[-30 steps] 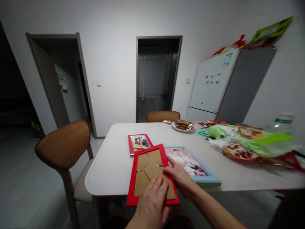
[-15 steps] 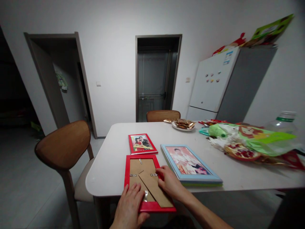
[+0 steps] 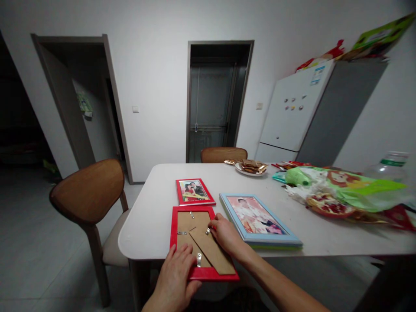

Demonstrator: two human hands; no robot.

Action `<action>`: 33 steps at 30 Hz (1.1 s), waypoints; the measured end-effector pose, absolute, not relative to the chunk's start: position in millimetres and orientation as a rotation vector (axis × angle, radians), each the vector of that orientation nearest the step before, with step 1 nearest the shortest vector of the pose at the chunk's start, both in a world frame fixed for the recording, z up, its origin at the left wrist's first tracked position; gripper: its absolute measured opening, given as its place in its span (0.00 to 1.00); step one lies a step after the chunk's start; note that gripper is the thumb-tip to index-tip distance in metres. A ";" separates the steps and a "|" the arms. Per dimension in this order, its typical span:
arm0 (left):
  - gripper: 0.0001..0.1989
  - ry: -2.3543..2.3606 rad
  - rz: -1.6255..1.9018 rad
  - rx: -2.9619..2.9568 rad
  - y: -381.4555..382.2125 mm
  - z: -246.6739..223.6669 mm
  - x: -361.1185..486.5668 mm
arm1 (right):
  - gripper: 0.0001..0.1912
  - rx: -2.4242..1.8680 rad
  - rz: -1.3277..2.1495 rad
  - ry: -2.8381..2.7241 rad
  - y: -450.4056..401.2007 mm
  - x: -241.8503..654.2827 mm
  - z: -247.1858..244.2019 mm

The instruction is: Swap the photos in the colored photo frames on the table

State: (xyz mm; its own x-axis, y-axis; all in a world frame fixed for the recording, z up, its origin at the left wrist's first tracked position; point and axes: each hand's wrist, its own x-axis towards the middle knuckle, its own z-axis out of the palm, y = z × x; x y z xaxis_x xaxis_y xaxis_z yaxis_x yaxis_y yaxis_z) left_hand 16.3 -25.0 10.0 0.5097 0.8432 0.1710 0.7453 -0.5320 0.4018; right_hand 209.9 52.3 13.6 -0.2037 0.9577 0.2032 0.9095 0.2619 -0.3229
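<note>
A red picture frame [image 3: 174,225] lies face down at the table's front edge, its brown backing [image 3: 198,221] and stand leg [image 3: 214,255] showing. Small metal clips sit around the backing. My left hand [image 3: 178,271] rests on the frame's lower left corner, fingers spread over it, thumb at the front edge. The fingertips of my right hand [image 3: 225,234] are bent together at the right-hand metal clip [image 3: 208,231], which is turned at a slant. Just behind lies a smaller red frame [image 3: 195,192] with a photo. A light blue frame [image 3: 260,219] lies to the right.
On the white table [image 3: 146,216] are a plate [image 3: 251,172] of wrapped snacks, an opened pomegranate [image 3: 329,206], green packaging [image 3: 367,190] and a clear bottle [image 3: 390,167]. Wooden chairs stand at the left [image 3: 89,190] and far side [image 3: 223,154].
The right-hand clip has turned from level to slanted, with my right fingertips moving slightly up and left beside it. My left hand stays on the frame's corner. The view has shifted slightly.
</note>
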 end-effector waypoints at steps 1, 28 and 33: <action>0.18 1.341 0.509 2.476 -25.0 9.8 16.3 | 0.12 -1.718 0.162 -2.181 52.8 210.5 13.2; 0.17 1.296 0.731 2.421 -21.7 -5.2 13.0 | 0.14 -1.248 0.419 -2.503 36.0 174.5 27.3; 0.15 1.290 0.750 2.404 -22.5 -3.2 12.9 | 0.25 -1.221 0.737 -2.601 37.1 188.8 33.8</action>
